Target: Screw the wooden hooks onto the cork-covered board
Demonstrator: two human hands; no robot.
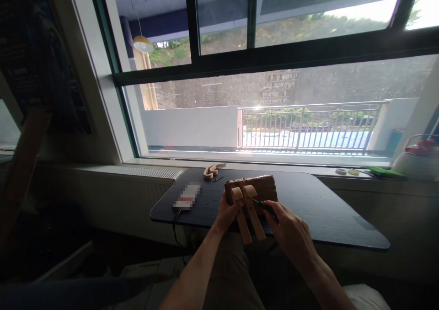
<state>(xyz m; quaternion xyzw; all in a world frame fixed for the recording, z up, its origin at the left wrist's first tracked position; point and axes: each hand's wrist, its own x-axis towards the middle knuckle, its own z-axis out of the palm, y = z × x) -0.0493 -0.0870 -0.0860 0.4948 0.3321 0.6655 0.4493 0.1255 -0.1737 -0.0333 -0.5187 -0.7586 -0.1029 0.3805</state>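
Note:
A brown box-shaped leather-looking case [265,186] is tilted up over the near edge of the table. Two tan straps [254,219] curl over its top and hang down its front, with small dark holes in them. My left hand [226,213] grips the case's left side, its thumb pressing on the left strap. Closed around a slim black-handled tool [265,205], my right hand [291,225] holds its thin tip at the right strap, just below the curl. The exact kind of tool is too small to tell.
More curled tan straps [213,169] lie at the back of the dark table [308,209], beside small dark bits [217,179]. A power strip-like object [187,198], partly blurred, trails a cord over the left edge. A kettle [416,159] stands on the sill at right.

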